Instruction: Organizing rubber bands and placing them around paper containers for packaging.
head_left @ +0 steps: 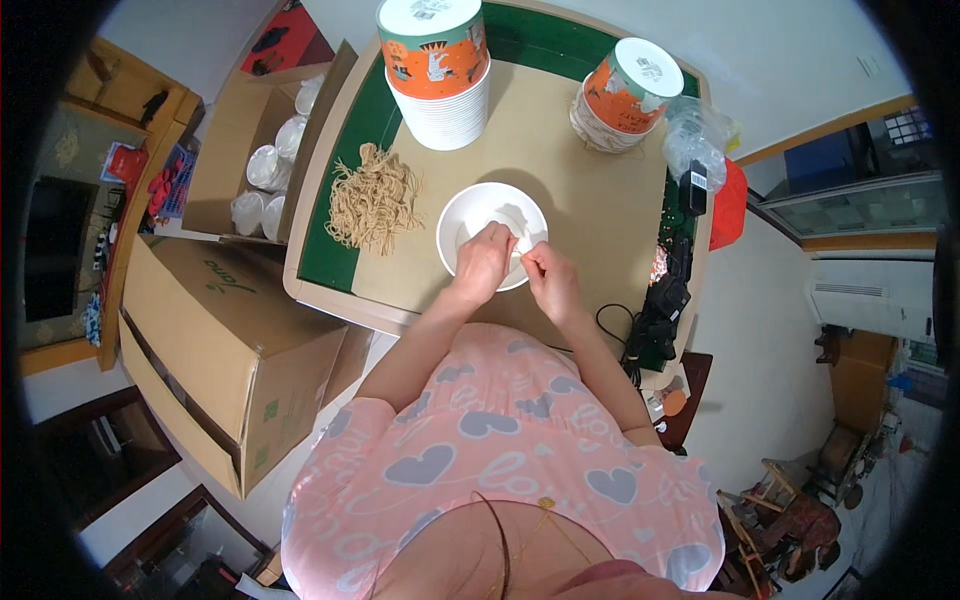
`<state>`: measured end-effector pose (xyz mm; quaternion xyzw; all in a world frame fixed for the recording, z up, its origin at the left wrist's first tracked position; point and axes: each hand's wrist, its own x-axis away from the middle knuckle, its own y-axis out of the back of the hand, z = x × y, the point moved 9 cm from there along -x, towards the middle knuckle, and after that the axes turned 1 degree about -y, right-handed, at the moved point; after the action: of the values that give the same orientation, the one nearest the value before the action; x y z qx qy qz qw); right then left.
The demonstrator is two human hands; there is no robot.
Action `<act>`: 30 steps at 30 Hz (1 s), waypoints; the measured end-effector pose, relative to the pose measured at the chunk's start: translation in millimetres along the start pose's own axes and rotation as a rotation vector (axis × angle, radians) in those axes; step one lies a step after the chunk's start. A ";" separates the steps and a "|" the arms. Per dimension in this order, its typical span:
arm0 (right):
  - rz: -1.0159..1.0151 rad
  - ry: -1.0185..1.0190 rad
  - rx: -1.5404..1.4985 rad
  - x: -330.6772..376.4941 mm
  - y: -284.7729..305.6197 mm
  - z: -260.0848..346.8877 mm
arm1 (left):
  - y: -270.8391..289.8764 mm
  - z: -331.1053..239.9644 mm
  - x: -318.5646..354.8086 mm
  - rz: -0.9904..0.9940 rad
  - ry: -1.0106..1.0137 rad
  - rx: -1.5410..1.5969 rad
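Observation:
A white paper bucket (455,222) stands open side up on the brown board in front of me. Over its near right part, my left hand (484,264) and my right hand (552,284) meet with their fingertips pinched together. Something small and white shows between the fingers, too small to name against the white bucket. To the left lies a loose heap of tan cords (374,200). Beyond stands a tall stack of upturned paper buckets (437,75), white inside with an orange and green print. A shorter upturned stack (626,98) sits at the far right.
Clear plastic bags (695,135), black devices and cables (665,310) line the table's right edge. An open carton (240,150) with wrapped white items stands left of the table, and a large cardboard box (220,340) sits nearer. A red bag (730,205) hangs beyond the right edge.

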<state>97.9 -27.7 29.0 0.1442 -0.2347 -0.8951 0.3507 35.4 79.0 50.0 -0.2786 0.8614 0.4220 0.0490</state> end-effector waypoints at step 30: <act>-0.115 0.284 0.147 11.5 35.8 25.8 | -5.1 -19.6 15.2 0.491 0.403 0.536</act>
<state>98.8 -50.5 68.5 0.3078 -0.2387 -0.8646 0.3173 28.3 55.1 54.1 -0.1193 0.9739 0.1192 -0.1519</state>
